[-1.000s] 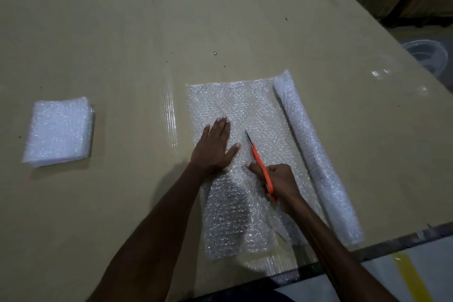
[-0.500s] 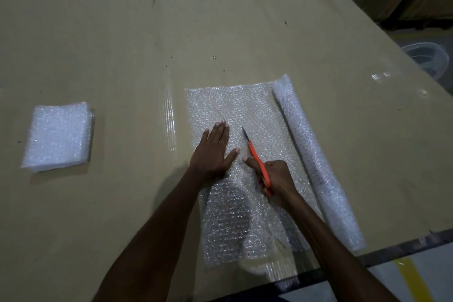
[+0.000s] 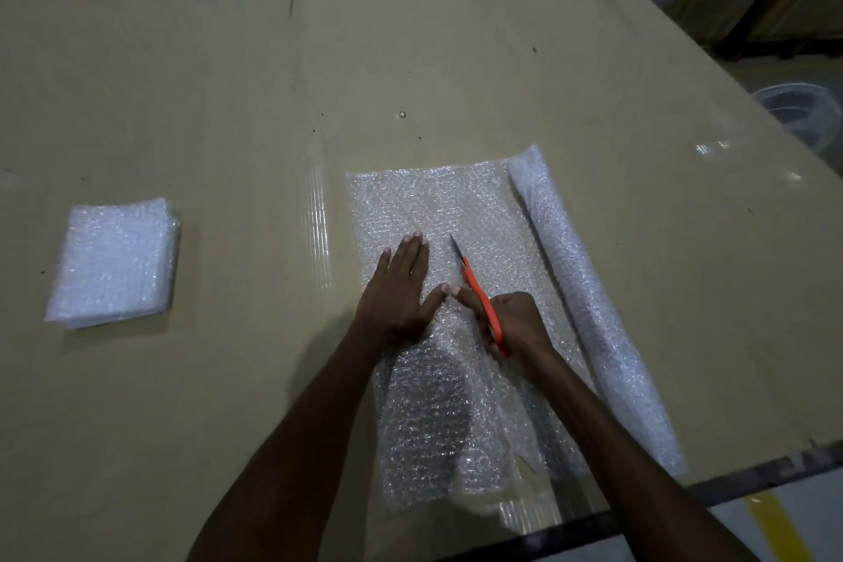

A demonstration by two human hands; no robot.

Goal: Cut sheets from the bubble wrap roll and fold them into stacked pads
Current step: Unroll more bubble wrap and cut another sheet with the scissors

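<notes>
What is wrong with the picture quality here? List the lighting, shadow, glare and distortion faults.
Head view: dim overall, the background boxes nearly black; the forearms cast a dark shadow over the near part of the bubble wrap sheet; glare streaks shine off the clear tape on the table; the stacked pads and roll glint pale; wide-angle bending skews the table's right edge.

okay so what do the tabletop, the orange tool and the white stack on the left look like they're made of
Big tan tabletop: probably corrugated cardboard, matte, with a seam and glossy clear tape strips. Orange-handled cutting tool held by the right hand: handle looks like smooth plastic, the dark pointed blade likely metal. White folded stack: clear plastic bubble wrap, glinting bubbles visible.
</notes>
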